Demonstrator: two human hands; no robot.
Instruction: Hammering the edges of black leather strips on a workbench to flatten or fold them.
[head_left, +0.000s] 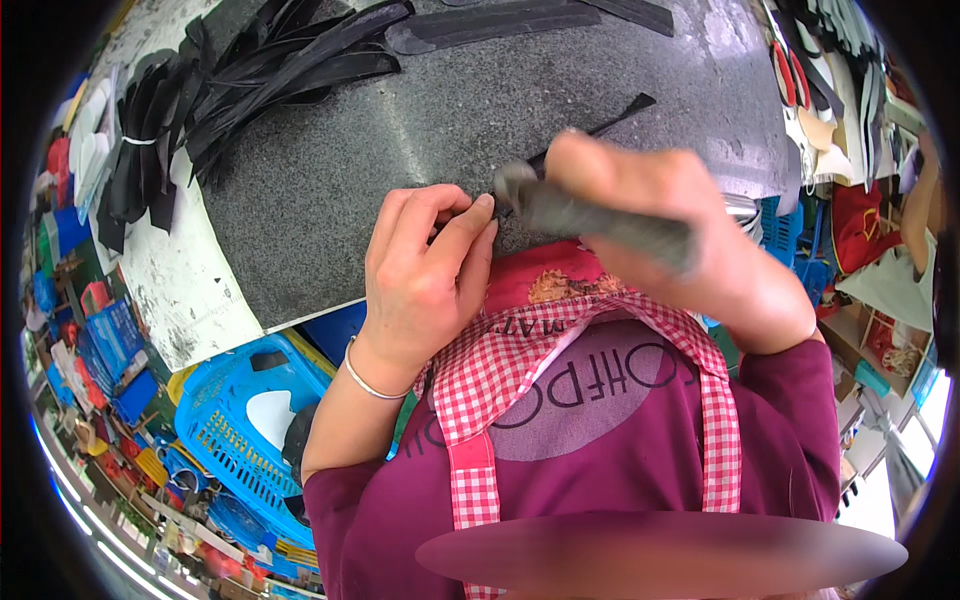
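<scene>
Blurred grey hammer [600, 215] in right hand [690, 240]; thin black strip [610, 118] pinched by left hand [425, 265].

1. The black strip [600, 125] is thin and long; it lies flat at the near edge of the worktop [480, 110].
2. The grey hammer [590, 215] is blurred, its head low over the strip's near end.

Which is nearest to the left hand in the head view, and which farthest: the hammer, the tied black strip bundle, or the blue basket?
From the left hand:
1. Hammer, just right of its fingertips, in the right hand.
2. Blue basket, below left, under the table edge.
3. Tied strip bundle, far left on the table.
</scene>
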